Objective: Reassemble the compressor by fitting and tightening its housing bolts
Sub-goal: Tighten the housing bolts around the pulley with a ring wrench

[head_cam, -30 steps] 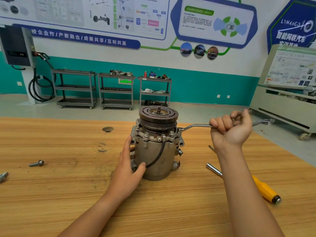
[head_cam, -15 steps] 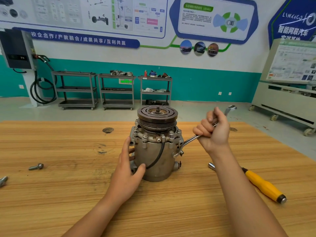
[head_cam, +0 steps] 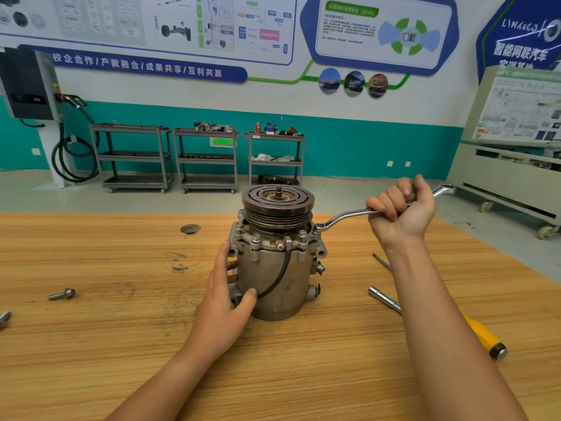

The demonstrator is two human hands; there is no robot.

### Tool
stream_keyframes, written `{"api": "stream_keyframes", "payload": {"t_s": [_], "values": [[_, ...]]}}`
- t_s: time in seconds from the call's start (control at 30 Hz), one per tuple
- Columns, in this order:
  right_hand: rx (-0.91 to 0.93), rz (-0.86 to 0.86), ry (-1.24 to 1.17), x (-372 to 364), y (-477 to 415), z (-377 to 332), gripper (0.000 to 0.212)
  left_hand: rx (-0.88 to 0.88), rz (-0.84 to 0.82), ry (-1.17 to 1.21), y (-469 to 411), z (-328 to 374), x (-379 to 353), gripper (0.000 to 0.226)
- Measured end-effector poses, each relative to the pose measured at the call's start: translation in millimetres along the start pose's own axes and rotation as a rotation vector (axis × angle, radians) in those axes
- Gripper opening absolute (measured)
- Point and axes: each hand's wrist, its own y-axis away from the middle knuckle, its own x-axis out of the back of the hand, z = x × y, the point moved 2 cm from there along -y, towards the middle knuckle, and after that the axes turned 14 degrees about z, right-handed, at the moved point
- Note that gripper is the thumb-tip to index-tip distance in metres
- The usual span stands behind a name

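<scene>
Compressor upright on table, clear of edges, left hand grip around its side, right hand grip tight on wrench.

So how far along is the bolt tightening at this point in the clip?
Done: several housing bolts sit in the compressor's flange. In hand: the right hand grips a ring wrench seated at the flange's right edge; the left hand holds the body. Left: two loose bolts lie on the table; tightness of the others cannot be judged.
</scene>
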Motion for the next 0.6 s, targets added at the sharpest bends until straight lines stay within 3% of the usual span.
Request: {"api": "stream_keyframes", "payload": {"t_s": [0.2,0.37,0.6], "values": [[-0.077,-0.052,0.077,1.4,-9.6,4.4,0.060,0.002,0.002,-0.001,-0.6,-2.2,-0.5,0.093],[-0.067,0.140,0.002,18.3,8.7,4.3,0.058,-0.007,0.015,-0.007,-1.3,-4.1,-1.2,0.093],[0.444,0.108,0.177,10.6,77.7,16.1,0.052,-0.012,0.016,-0.010,-0.8,-1.1,-1.4,0.093]]}}
